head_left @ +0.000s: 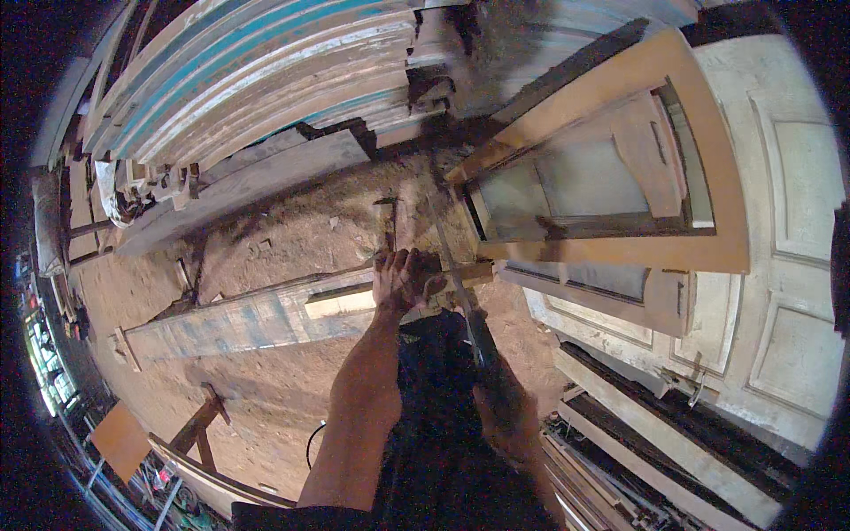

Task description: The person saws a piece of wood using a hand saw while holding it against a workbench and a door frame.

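My left hand [403, 281] is closed over a pale length of wood [341, 302], pressing it onto a long, worn plank [239, 324]. The wood's far end sticks out to the right of the fingers. My right hand [498, 382], dark and blurred by motion, grips what looks like a handsaw [447, 239]. Its long, narrow blade runs away from me, crossing the wood just right of my left hand. The saw's handle is mostly lost in shadow. Beyond my left hand stands an upright clamp-like bar [388, 219] with a short crosspiece.
Stacked boards [266, 80] with blue-painted edges fill the far left. A brown wooden frame with panes [730, 186] leans at the right, before a cream panelled door [797, 265]. Timber lengths [655, 434] lie near right. A low wooden stand [202, 423] is on the dirt floor, near left.
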Available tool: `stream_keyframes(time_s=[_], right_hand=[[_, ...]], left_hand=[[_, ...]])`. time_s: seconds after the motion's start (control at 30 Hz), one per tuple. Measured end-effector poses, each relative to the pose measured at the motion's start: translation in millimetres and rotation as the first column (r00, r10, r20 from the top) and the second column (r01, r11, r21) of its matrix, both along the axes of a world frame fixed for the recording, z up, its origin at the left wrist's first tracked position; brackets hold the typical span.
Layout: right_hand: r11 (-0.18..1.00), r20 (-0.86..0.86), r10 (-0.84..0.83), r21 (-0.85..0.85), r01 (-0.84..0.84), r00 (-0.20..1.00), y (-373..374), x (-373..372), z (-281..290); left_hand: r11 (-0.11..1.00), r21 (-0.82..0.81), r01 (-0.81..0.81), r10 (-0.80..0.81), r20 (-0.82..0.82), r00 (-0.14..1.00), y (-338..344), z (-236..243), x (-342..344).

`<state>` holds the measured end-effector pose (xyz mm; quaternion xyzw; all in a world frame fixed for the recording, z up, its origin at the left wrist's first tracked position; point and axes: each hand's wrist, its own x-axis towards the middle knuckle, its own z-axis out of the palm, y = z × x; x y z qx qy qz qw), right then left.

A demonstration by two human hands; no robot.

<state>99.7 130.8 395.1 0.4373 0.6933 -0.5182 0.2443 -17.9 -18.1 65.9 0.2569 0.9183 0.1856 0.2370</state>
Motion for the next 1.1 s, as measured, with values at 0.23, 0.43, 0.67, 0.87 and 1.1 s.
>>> stream_keyframes(time_s=[0.23, 0.43, 0.67, 0.87, 1.1], right_hand=[[0.971, -0.128, 0.133, 0.217, -0.103, 0.983, -15, 42, 24], [0.993, -0.327, 0.02, 0.116, 0.019, 0.945, -12, 12, -82], [0.992, -0.026, 0.043, 0.121, -0.039, 0.999, -6, 57, 29], [0.987, -0.26, 0.048, 0.159, -0.006, 0.964, -14, 40, -56], [0.993, -0.145, 0.072, 0.102, -0.058, 0.987, -9, 82, -61]], left_hand=[[0.997, -0.067, 0.034, -0.04, -0.09, 0.995, -2, -12, 7], [0.999, -0.029, 0.026, -0.025, 0.024, 0.999, -3, -18, 0], [1.0, 0.016, 0.024, -0.022, -0.118, 0.993, 4, -12, 9], [0.999, 0.036, 0.008, 0.001, -0.236, 0.972, -4, -8, 10], [0.999, -0.05, 0.013, -0.019, -0.117, 0.993, -3, -17, 6]])
